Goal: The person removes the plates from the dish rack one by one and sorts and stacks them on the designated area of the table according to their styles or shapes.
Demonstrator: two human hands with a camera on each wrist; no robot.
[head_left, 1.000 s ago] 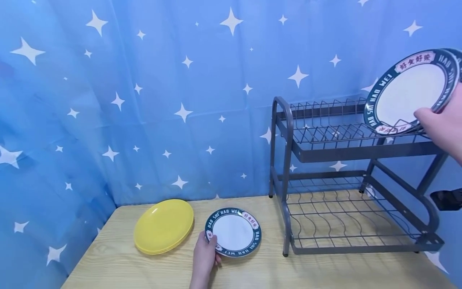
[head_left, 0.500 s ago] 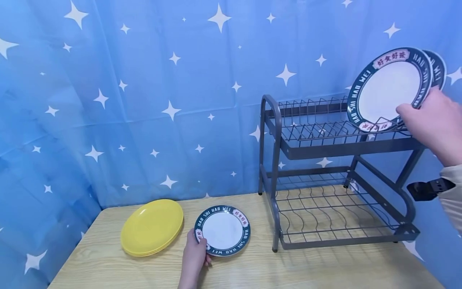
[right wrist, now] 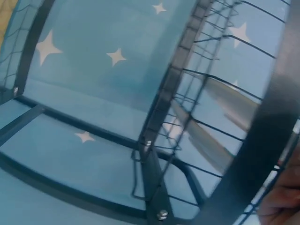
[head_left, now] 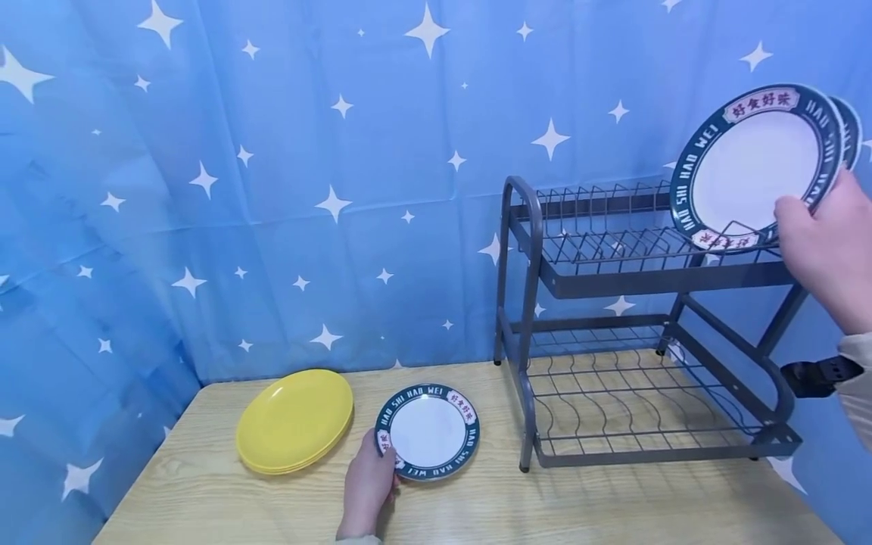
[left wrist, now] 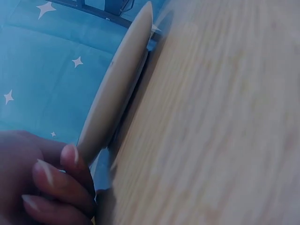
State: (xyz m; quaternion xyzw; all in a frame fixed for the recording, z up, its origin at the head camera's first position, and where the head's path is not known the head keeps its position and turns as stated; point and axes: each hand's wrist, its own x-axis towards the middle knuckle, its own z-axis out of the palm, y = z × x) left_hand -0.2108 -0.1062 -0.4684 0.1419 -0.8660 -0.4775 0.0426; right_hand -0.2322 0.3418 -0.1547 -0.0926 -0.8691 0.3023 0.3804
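Atop dish rack (head_left: 674,281) | right hand (head_left: 827,246) pinches upper plate (head_left: 756,166), rack likely propping it, far-side grip unclear | left of rack | left hand (head_left: 369,484) pinches lower plate (head_left: 428,431)

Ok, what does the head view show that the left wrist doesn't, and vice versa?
Head only: the yellow plates in full, the right hand gripping the front plate, the rear plate, and the white face of the table plate.
Left wrist only: that plate's pale underside and, close up, the nails of the left hand.
Both: that hand holding the table plate's rim, tabletop, starry curtain and, apparently, part of the rack.
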